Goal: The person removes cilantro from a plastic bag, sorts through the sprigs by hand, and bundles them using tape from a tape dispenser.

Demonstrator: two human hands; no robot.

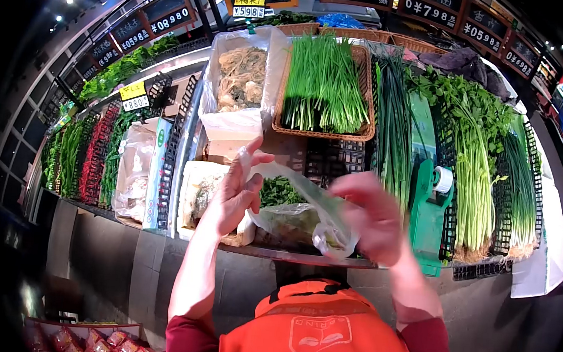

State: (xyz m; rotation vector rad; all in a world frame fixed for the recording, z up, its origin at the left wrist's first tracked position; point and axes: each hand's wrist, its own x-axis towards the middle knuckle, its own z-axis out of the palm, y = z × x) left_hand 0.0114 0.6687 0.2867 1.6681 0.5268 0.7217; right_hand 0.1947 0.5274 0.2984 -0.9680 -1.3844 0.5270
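A clear plastic bag (285, 219) with leafy greens (281, 192) in it rests at the front edge of the stand. My left hand (232, 195) is raised at the bag's left, thumb and fingers closed on a stretch of its thin film. From there the film runs slanting across to my right hand (372, 216), which is smeared by motion, so its grip is unclear. Just below the right hand, a bunched end of the bag (334, 240) sticks out. A green tape dispenser (426, 214) with a white roll stands right of that hand.
Behind the bag are a wicker basket (321, 134) of chives (325, 87) and a lined box (233, 122) of brownish dried vegetables. A white foam box (190, 175) sits left. Celery (472, 191) and spring onions (517, 188) fill crates at right. Price signs (433, 9) hang above.
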